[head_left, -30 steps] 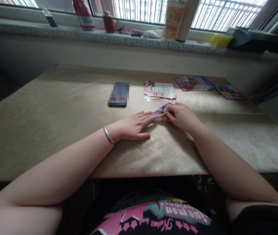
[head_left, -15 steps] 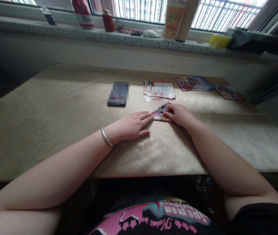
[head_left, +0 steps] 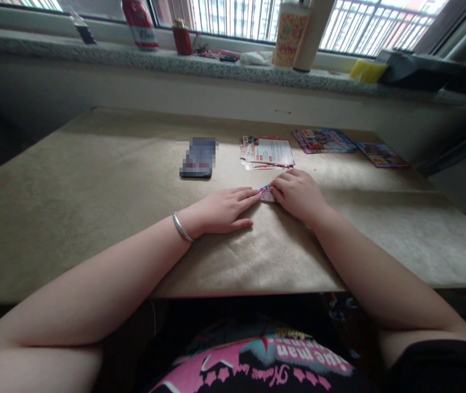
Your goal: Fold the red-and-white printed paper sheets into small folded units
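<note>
The worktop (head_left: 105, 213) spreads wide past both forearms (head_left: 130, 267), its near edge crossing beneath them, its far edge by the wall (head_left: 216, 98). The coloured paper (head_left: 266, 193) lies well in from the near edge, printed sheets (head_left: 273, 151) just beyond it. Its visible part is a small wedge, white, pink and blue. The left hand (head_left: 228, 210) lies flat, its grip unclosed, fingertips at the paper's left end; the right hand (head_left: 299, 195) curls over the rest, and whether its grip is clamped I cannot tell
</note>
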